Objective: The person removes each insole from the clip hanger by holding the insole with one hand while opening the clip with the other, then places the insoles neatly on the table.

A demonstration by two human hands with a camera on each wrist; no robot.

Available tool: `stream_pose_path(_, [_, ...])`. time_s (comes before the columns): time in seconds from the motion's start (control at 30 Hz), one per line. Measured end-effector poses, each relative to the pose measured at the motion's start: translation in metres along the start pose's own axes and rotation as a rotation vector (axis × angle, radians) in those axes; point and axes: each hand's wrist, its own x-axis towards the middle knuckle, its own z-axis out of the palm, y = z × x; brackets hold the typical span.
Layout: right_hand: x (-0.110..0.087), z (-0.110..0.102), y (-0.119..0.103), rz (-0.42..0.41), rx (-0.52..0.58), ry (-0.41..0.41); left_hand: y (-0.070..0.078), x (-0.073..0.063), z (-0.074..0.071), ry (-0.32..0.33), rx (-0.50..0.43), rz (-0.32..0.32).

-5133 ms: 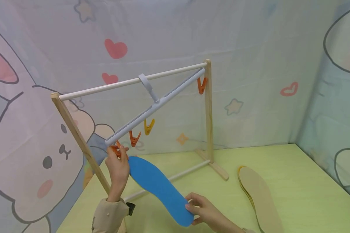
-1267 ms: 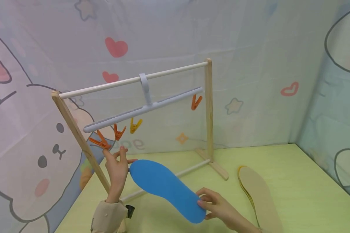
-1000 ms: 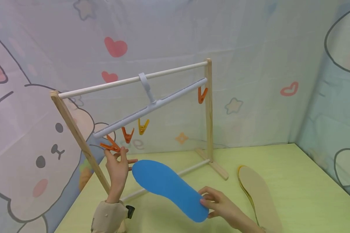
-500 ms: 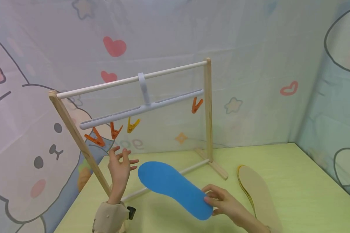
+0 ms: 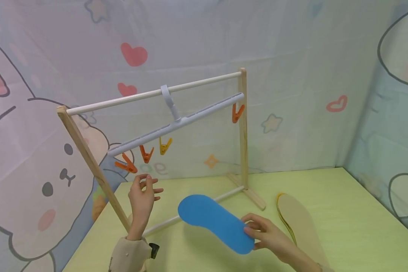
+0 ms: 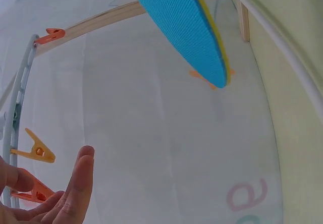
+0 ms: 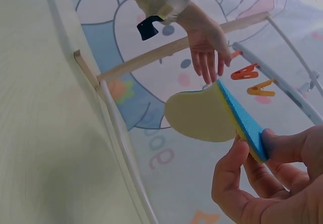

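My right hand (image 5: 268,236) pinches one end of a blue insole (image 5: 214,221), thumb on its upper face. In the right wrist view the insole's underside (image 7: 199,115) is beige, with a yellow edge. My left hand (image 5: 143,194) holds nothing, its fingers loosely bent and apart from the insole. Just above it an orange clip (image 5: 128,165) hangs at the left end of a white hanger (image 5: 176,124). Another orange clip (image 5: 146,154), a yellow clip (image 5: 164,146) and, at the right end, an orange clip (image 5: 237,113) hang from the same hanger, which tilts down to the left.
A wooden rack with a white top rod (image 5: 122,100) bears the hanger by its hook. Its wooden posts (image 5: 243,151) stand on the pale green table (image 5: 353,211). Stacked beige insoles (image 5: 300,223) lie at the right. A printed cloth (image 5: 302,75) hangs behind.
My left hand has let go of the left orange clip and dropped slightly. The insole, in my right hand, has moved right and away from the clip. The hanger has swung to a gentler tilt.
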Motion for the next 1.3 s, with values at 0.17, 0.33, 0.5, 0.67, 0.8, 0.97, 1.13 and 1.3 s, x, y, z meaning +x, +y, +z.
stream_pose_path(0.17, [-0.002,-0.003,0.002,0.001,-0.003,0.003,-0.002,-0.001,0.002,-0.006,0.02,0.016])
stream_pose_path(0.33, [-0.005,-0.007,0.003,-0.001,0.003,0.003,-0.002,-0.002,0.003,-0.016,0.032,0.026])
stream_pose_path(0.5, [-0.01,-0.01,0.001,-0.009,0.007,0.005,-0.001,-0.003,0.004,-0.027,0.045,0.021])
stream_pose_path(0.67, [-0.015,-0.013,-0.004,0.006,0.017,0.011,-0.001,-0.004,0.005,-0.039,0.063,0.015])
stream_pose_path(0.8, [-0.018,-0.016,-0.007,0.015,0.035,0.031,-0.002,-0.005,0.006,-0.05,0.065,0.003])
stream_pose_path(0.97, [-0.022,-0.021,-0.011,0.006,0.02,0.06,-0.004,-0.005,0.008,-0.058,0.064,-0.003])
stream_pose_path(1.13, [-0.026,-0.029,-0.015,-0.011,0.024,0.053,-0.005,-0.007,0.009,-0.068,0.056,-0.01])
stream_pose_path(1.3, [-0.03,-0.037,-0.019,-0.012,0.04,0.045,-0.006,-0.009,0.01,-0.081,0.056,-0.019])
